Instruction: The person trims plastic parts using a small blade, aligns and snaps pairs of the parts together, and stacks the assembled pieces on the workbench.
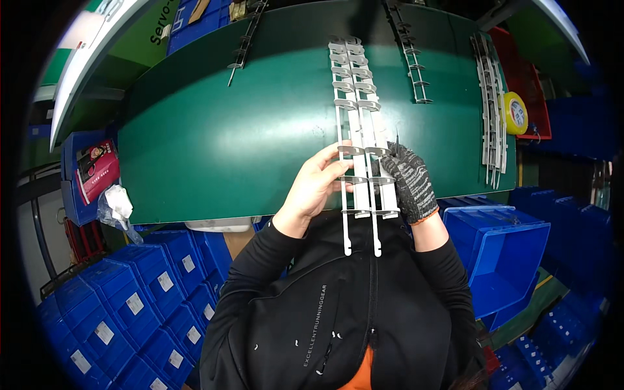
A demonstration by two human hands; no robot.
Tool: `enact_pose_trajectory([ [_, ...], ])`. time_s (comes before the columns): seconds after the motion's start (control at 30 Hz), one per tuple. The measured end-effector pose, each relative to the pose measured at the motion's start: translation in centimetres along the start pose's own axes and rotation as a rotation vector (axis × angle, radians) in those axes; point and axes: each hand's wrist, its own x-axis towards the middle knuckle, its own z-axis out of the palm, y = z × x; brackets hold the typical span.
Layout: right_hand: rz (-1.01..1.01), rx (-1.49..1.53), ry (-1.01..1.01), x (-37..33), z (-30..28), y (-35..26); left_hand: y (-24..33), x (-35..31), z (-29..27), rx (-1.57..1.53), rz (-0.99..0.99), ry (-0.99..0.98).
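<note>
Two long pale metal strips (pixel 356 130) with curved cross-plates along them lie side by side, lengthwise to me, their near ends reaching past the table edge over my jacket. My bare left hand (pixel 313 185) is closed on the left strip, thumb and fingers at a cross-plate (pixel 351 150). In a dark knitted glove with an orange cuff, my right hand (pixel 411 185) is curled against the right strip. A thin dark pointed tool (pixel 398 134) sticks up out of its fingers; the rest of the tool is hidden by the glove.
Similar strips lie at the far left (pixel 243 49), the far right (pixel 413 62) and the table's right edge (pixel 491 110). Beside the latter are a yellow tape roll (pixel 515 113) and a red tray (pixel 541 120). Blue bins (pixel 500 253) flank me below the green table (pixel 221 143).
</note>
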Motion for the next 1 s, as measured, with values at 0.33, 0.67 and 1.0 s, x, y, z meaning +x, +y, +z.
enact_pose_trajectory([
  [0.33,0.019,0.114,-0.004,0.1,-0.5,-1.1,0.4,0.6,0.0,0.011,-0.006,-0.019],
  [0.67,-0.392,-1.023,0.158,3.4,-2.2,2.5,-8.1,6.5,-3.9,0.423,0.11,-0.013],
  [1.0,-0.408,-1.152,0.015,4.6,-2.8,6.5,-4.4,13.4,-6.4,0.759,0.163,0.285],
])
